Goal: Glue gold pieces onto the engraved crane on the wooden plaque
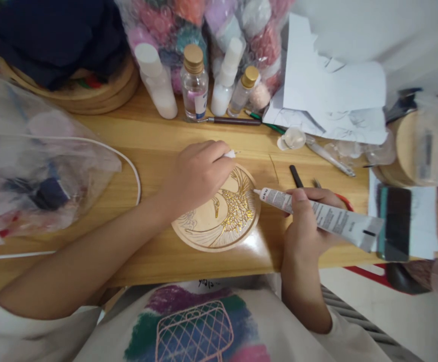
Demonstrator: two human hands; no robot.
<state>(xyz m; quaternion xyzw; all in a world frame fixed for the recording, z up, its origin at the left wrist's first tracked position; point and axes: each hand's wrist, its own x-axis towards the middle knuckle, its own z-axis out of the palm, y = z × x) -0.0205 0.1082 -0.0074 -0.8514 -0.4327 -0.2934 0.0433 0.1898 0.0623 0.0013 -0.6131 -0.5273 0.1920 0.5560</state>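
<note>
My right hand (309, 216) is closed round a white glue-like tube (339, 223) with small print on it. Its thin nozzle points left, near the right rim of a round wooden plaque (203, 241). Carved lines cover the plaque, with shiny gold on a feathered, bird-like pattern. Over the plaque's upper left edge, my left hand (203, 168) pinches a small white cap (231, 153) with a thin pin sticking out to the right. The fingertips and part of the design lie hidden under that hand.
Behind stand several bottles (194, 83) before bagged coloured balls (154, 22). A dark-handled tool (236, 121), papers (328, 95) and a pen (330, 156) lie at the back. A phone (393, 223) rests at right; a plastic bag (41, 176) and white cable (128, 163) at left.
</note>
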